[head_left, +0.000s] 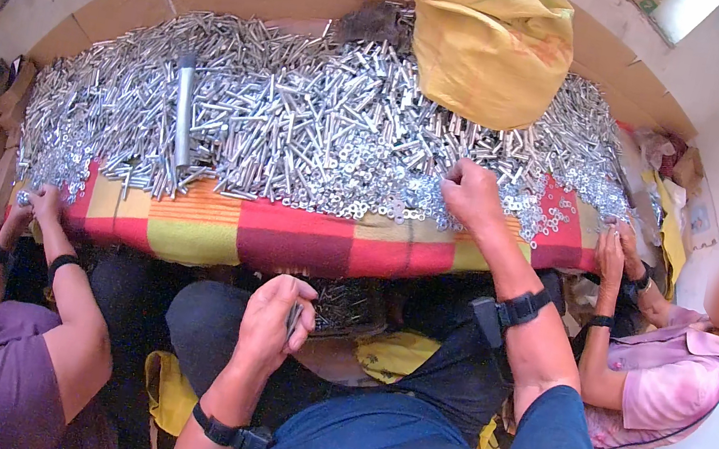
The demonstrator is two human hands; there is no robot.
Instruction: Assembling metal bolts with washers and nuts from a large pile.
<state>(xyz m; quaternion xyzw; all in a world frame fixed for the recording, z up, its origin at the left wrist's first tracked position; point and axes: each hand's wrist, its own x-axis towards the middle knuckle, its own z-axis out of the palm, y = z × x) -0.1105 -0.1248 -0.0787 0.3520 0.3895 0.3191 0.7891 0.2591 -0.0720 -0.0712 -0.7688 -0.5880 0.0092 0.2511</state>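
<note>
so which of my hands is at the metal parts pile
Your right hand, at the washers; your left hand is back from the pile, lower in view than the checked cloth.

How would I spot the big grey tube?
Find the shiny metal pile beyond the checked cloth. The tube lies on its left half. It is much longer and thicker than the rods around it, with a dark far end.
</note>
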